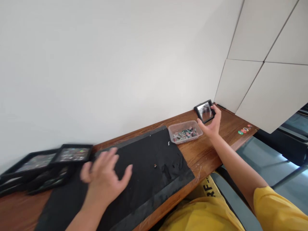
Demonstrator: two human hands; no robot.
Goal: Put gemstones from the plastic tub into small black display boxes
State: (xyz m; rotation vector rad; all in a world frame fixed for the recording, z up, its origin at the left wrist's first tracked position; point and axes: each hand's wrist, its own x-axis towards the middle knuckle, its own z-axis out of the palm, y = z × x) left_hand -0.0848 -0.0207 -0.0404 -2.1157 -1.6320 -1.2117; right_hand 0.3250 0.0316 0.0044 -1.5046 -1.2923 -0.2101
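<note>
At the far right end of the desk, my right hand (211, 123) grips a black-framed rectangular case (205, 111) with a glossy, reflecting face. The case is tilted close to the wall; its underside is hidden. My left hand (104, 175), slightly blurred, hovers over the black mat (144, 157) with fingers spread and nothing in them. Just beyond it on the left is a black-framed tray (73, 154) with small shiny pieces showing inside. A clear plastic tub (185, 131) of small colourful packets or pieces stands beside my right hand.
More black-framed trays (36, 162) overlap at the far left, blurred. A tiny brown bit (155, 165) lies on the mat. Round coloured stickers (244, 130) mark the desk's right edge. A white wall (120, 64) rises behind, with white panels (262, 89) at right.
</note>
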